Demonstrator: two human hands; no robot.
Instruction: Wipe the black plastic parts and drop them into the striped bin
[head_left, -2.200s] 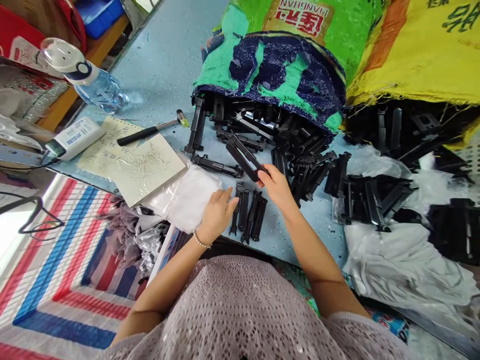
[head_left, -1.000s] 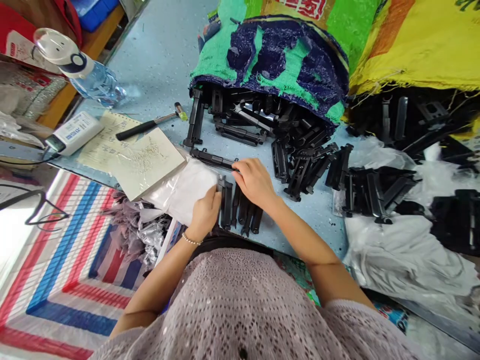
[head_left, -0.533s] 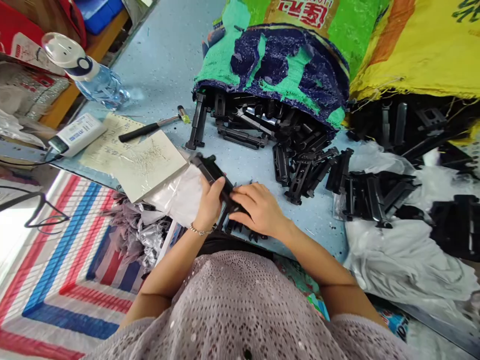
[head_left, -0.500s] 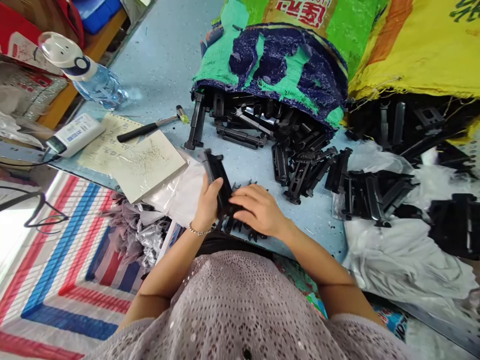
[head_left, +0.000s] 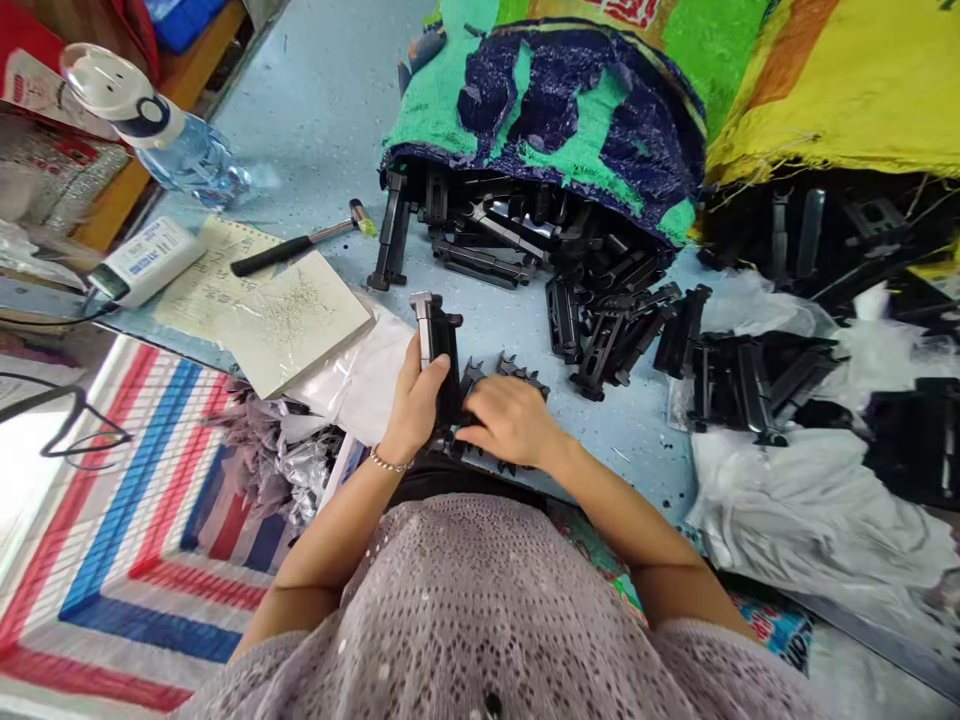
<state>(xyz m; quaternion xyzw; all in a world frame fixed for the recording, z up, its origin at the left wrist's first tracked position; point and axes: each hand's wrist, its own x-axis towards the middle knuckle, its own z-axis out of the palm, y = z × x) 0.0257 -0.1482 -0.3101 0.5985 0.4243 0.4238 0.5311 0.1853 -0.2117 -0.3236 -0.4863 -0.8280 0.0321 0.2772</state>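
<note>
My left hand (head_left: 420,400) is wrapped round a long black plastic part (head_left: 442,350) and holds it tilted over the table's near edge. The part has a crosspiece at its upper end, and a shiny strip runs along its left side. My right hand (head_left: 506,420) is beside the part's lower end, fingers curled and thumb towards the part. What its fingertips hold, if anything, is hidden. Several small black toothed pieces (head_left: 517,370) lie in rows on the table around and under my right hand.
Similar black parts (head_left: 600,330) spill from a green and navy sack (head_left: 555,100); more lie by a yellow sack (head_left: 847,90). A hammer (head_left: 300,245), a pad with tiny pieces (head_left: 296,320), a white device (head_left: 150,260) and a water bottle (head_left: 165,140) are at left. White cloth (head_left: 817,500) lies right.
The black part in my left hand has turned, so more of its shiny left side shows. My right hand's fingers have curled in more. The view has shifted slightly.
</note>
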